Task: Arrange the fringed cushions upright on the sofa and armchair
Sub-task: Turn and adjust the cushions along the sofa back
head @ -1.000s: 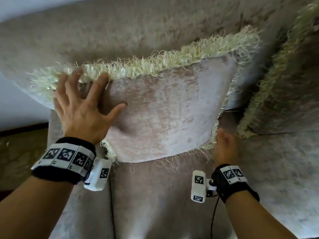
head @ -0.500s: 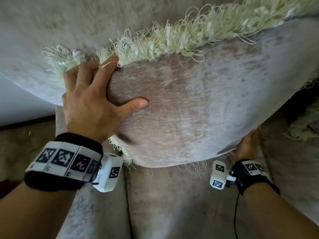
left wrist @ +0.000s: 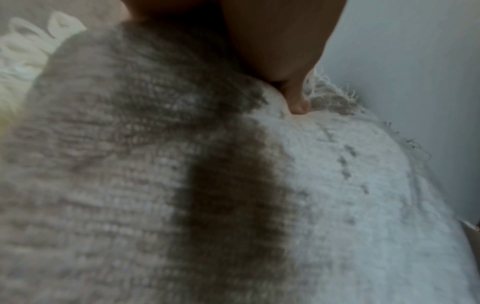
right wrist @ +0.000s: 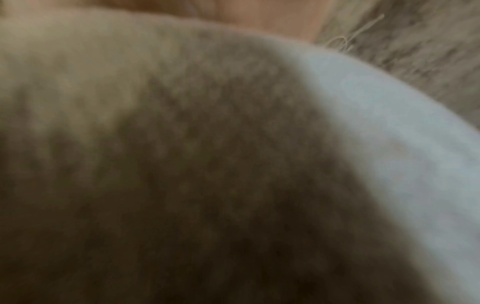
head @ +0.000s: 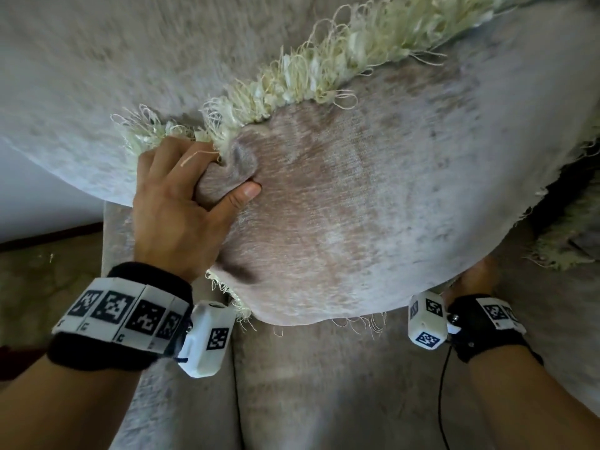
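Pale grey-beige upholstery of the sofa (head: 324,384) fills the head view, its seat nearest and its backrest rising behind; at far left a strip of patterned floor (head: 39,274) and a white wall (head: 39,196) show.

Nearest, both wrists carry black bands with marker tags and white camera blocks. The left hand (head: 175,216) grips the fringed cushion (head: 373,206) at its upper left corner: the fingers curl over the top edge into the cream fringe (head: 324,63) and the thumb presses into the front face, bunching a fold of fabric between them. The left wrist view shows a fingertip dug into the cushion's cloth.

The right hand (head: 470,280) is tucked under the cushion's lower right edge, mostly hidden, so how far its fingers are bent cannot be told; the right wrist view is a blur of fabric.

The cushion stands between the hands, tilted, its top edge near the backrest. Beyond it at far right, part of a second fringed cushion (head: 565,245) lies on the seat.
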